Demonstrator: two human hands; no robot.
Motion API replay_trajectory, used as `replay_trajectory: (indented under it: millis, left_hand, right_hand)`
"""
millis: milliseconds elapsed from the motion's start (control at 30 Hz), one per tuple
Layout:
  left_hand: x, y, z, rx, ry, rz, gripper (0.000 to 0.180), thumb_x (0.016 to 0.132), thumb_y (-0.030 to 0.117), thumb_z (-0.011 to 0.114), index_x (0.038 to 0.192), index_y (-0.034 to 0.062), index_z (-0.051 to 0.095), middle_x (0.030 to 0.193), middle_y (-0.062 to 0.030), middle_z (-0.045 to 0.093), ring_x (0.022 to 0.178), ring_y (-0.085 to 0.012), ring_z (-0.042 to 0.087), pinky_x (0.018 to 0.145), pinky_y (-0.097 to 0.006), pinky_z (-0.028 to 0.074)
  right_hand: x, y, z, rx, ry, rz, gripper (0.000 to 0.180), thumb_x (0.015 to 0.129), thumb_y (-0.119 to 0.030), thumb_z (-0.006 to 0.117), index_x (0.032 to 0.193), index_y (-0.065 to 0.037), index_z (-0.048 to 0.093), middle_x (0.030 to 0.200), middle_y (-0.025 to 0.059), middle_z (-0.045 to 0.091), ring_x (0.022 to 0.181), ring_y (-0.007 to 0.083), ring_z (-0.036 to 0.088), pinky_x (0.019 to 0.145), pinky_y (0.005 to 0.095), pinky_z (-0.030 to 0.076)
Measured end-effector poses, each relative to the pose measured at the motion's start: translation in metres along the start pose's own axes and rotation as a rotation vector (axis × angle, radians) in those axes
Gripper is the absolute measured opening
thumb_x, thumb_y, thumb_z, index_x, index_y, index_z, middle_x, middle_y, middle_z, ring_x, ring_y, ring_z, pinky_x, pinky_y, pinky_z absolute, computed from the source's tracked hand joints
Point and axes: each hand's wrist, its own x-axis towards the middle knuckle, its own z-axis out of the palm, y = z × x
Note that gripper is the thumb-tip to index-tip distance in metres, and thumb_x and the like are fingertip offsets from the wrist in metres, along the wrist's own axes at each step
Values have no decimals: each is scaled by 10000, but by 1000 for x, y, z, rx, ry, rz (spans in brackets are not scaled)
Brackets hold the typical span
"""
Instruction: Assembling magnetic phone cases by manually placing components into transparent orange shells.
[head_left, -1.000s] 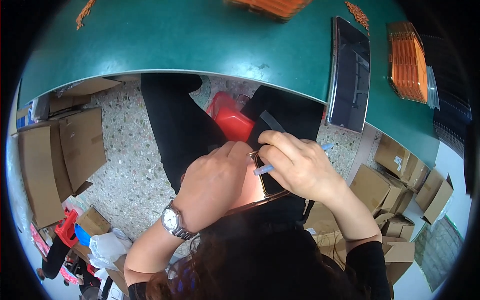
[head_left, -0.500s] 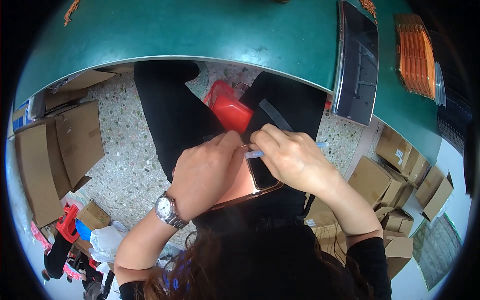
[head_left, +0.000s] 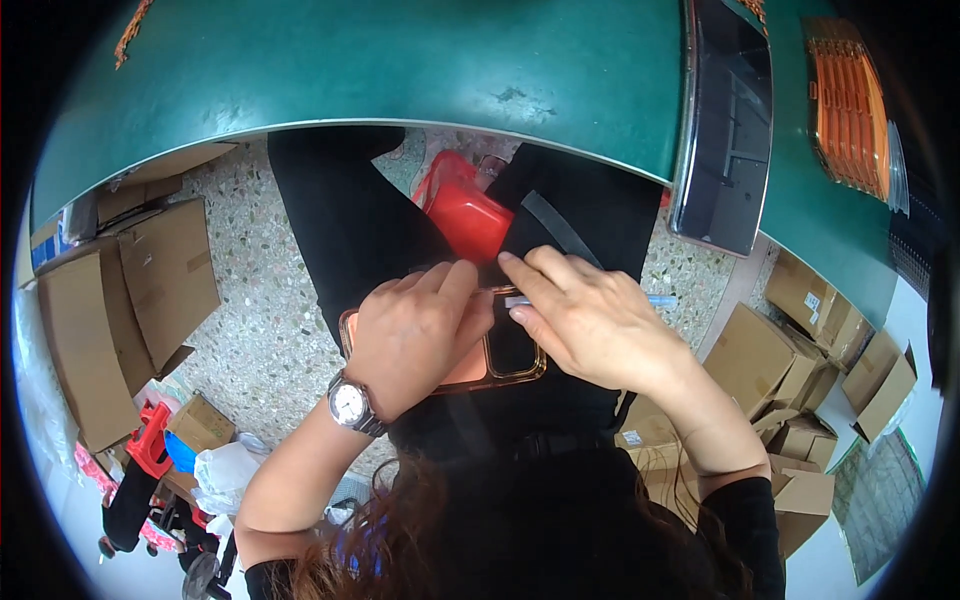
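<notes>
An orange phone case (head_left: 466, 373) with a shiny gold rim and a large dark camera opening rests across my lap. My left hand (head_left: 415, 325), a wristwatch on its wrist, closes over the case's upper edge, fingers bent and thumb alongside the opening. From the other side, my right hand (head_left: 590, 315) grips a thin translucent, bluish pen-like stick (head_left: 662, 299). Its pale tip reaches the rim by the camera opening, close to my left thumb. My right index finger stretches toward my left fingertips. Both palms hide much of the case and the stick's middle.
Beyond my knees runs the curved edge of a green table (head_left: 400, 70). A glossy black slab (head_left: 727, 130) overhangs that edge, with a stack of orange cases (head_left: 850, 110) farther right. A red plastic stool (head_left: 465, 215) stands between my legs. Cardboard boxes (head_left: 165, 280) crowd both sides.
The case has turned more level and shifted left, showing its left end. My right index finger has extended, and the stick has moved slightly right with the hand.
</notes>
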Motion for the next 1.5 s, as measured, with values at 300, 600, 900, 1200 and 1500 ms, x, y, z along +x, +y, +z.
replay_trajectory:
  millis: [300,600,900,1200,1500]
  left_hand:
    - [1,15,-9,108,-2,21,172,899,179,747,888,90,599,805,-53,652,736,-269,693,642,-396,548]
    - [-10,21,-5,209,118,66,167,871,168,754,894,116,597,779,-11,564,682,-190,591,591,-337,434]
    - [-37,40,-43,62,-3,6,140,881,156,752,911,111,623,785,-8,565,667,-190,597,577,-359,470]
    - [-32,26,-60,-873,-583,-318,667,882,380,859,1358,29,550,1097,-193,750,1056,-396,739,876,-429,592]
    - [-11,21,-67,-889,-899,-439,525,937,524,761,1120,46,643,881,-129,693,770,-284,677,713,-401,529]
  right_hand:
    - [0,-11,-2,-143,-9,10,306,966,-186,702,1186,26,682,1038,103,682,848,297,705,669,407,594]
    - [-9,-22,13,-67,149,69,265,940,-161,742,1140,2,683,964,114,702,801,313,735,662,400,599]
    - [-19,-36,1,-13,302,-111,369,818,-111,845,1145,-2,715,980,107,699,716,261,699,610,344,585]
    - [-20,-40,-14,-196,484,-458,342,712,-160,735,1033,-49,767,965,62,679,637,101,576,520,226,465]
    - [-18,-46,-16,-136,348,-348,481,757,-162,883,1192,-30,726,1012,100,677,706,194,668,555,308,553]
